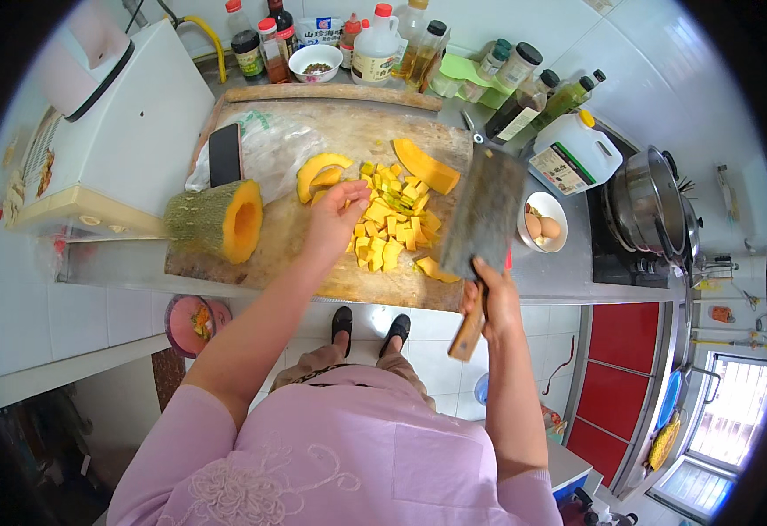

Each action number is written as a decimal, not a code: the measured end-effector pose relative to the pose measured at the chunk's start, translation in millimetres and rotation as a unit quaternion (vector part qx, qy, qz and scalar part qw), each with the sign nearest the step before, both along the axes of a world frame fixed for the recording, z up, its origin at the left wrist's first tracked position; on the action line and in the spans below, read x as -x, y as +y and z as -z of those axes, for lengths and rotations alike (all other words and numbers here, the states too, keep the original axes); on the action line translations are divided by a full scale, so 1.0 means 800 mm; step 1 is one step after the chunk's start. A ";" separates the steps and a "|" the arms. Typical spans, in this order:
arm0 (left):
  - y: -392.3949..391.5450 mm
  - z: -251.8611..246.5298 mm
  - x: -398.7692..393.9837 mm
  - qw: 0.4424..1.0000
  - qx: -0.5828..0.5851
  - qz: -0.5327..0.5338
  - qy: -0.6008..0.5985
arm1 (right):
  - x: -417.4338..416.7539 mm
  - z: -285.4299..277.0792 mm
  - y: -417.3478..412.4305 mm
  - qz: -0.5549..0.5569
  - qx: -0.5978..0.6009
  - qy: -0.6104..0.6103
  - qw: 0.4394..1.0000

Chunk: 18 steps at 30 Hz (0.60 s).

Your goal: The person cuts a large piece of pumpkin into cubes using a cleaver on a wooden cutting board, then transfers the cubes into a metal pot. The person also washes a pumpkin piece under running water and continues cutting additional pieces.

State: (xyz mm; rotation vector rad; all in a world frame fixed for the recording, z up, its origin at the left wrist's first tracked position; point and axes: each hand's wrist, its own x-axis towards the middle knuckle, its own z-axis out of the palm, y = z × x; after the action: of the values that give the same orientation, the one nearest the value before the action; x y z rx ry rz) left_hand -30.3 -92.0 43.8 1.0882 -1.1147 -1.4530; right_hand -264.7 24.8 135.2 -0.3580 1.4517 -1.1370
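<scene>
My right hand (pixel 498 296) grips the wooden handle of a broad Chinese cleaver (pixel 482 210). Its dark blade is raised at the right edge of the wooden cutting board (pixel 278 269). Fingers loosely curled, my left hand (pixel 341 207) is at the left side of a pile of diced yellow pumpkin (pixel 390 227); I see nothing held in it. Behind that hand lies a curved pumpkin slice (pixel 311 172). A thicker pumpkin wedge (pixel 426 167) rests at the far right of the pile. A cut pumpkin (pixel 209 220) with green rind and a hollow centre lies at the left.
A phone (pixel 225 156) lies on a plastic bag (pixel 272 151). A rolling pin (pixel 331 96) spans the board's back edge, with several bottles behind. At right are a bowl (pixel 560 240) with eggs, a white jug (pixel 574 154) and a steel pot (pixel 646 197). A pink bin (pixel 186 329) stands below.
</scene>
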 end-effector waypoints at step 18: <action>0.057 0.013 0.115 0.731 0.423 0.296 -0.446 | 0.029 0.021 0.128 0.076 -0.059 0.068 0.993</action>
State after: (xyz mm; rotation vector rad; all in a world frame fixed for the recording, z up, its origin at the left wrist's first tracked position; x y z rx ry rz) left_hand -122.4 -46.8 33.4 0.7184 -2.6692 -0.5330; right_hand -288.0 127.3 118.4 -0.2495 1.6821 -1.1603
